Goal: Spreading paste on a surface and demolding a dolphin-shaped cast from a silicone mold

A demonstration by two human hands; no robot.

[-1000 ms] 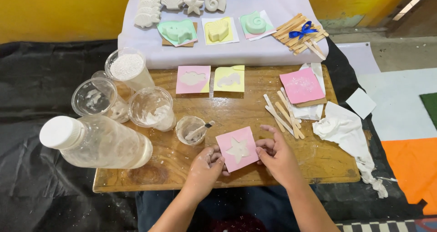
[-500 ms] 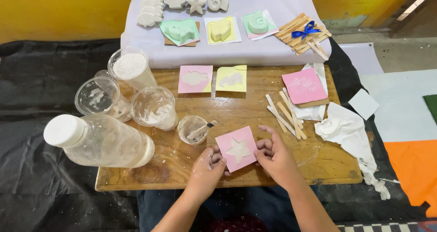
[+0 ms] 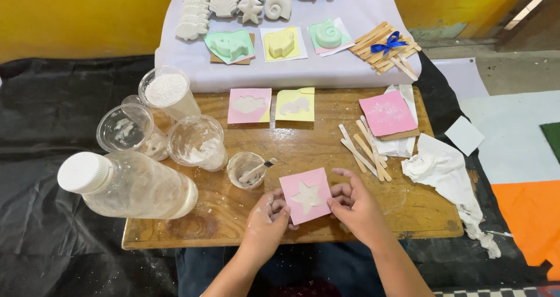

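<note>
A pink square mould (image 3: 305, 194) with a white star-shaped filling lies near the front edge of the wooden board (image 3: 408, 206). My left hand (image 3: 266, 220) grips its left edge and my right hand (image 3: 356, 206) grips its right edge, so both hands hold it just over the board. A small clear cup (image 3: 245, 170) with a stirring stick and white paste stands just left of the mould.
A capped clear bottle (image 3: 128, 185) lies at the left, beside several plastic cups of white powder (image 3: 169, 93). Two filled moulds (image 3: 249, 105) (image 3: 295, 104), a pink mould (image 3: 387, 113), wooden sticks (image 3: 366, 146) and a white cloth (image 3: 446, 174) are on the board. Finished plaster casts (image 3: 233, 0) sit behind.
The view has shifted slightly. Both hands still hold the pink star mould in nearly the same spot; my fingers have adjusted a little on its edges.
</note>
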